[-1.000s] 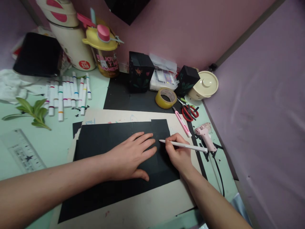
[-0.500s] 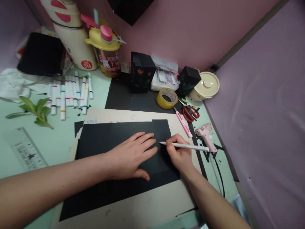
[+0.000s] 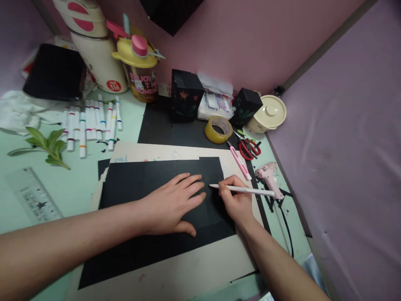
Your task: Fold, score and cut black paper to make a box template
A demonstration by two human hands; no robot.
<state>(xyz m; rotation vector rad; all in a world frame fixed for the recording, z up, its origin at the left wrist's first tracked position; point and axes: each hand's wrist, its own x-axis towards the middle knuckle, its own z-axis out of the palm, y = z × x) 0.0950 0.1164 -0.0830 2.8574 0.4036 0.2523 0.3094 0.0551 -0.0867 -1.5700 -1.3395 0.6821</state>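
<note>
A sheet of black paper [image 3: 138, 179] lies over a pale board [image 3: 175, 267] in front of me. My left hand [image 3: 175, 202] rests flat on the paper, fingers spread and holding nothing. My right hand [image 3: 236, 202] grips a slim white pen [image 3: 247, 190] at the paper's right side. The pen's tip points left, close to the fingertips of my left hand. Whether the tip touches the paper I cannot tell. A pink craft knife [image 3: 239, 161] lies just beyond my right hand.
Behind the paper stand two black boxes [image 3: 186, 94], a roll of yellow tape [image 3: 218, 129] and red-handled scissors [image 3: 249, 149]. A pink glue gun [image 3: 271, 179] with its cord lies right. Several markers [image 3: 82, 136], a leafy sprig [image 3: 52, 146] and a clear ruler [image 3: 36, 198] are left.
The pen's tip has moved up very slightly with my right hand. My left hand stays flat on the paper. The view has shifted a little.
</note>
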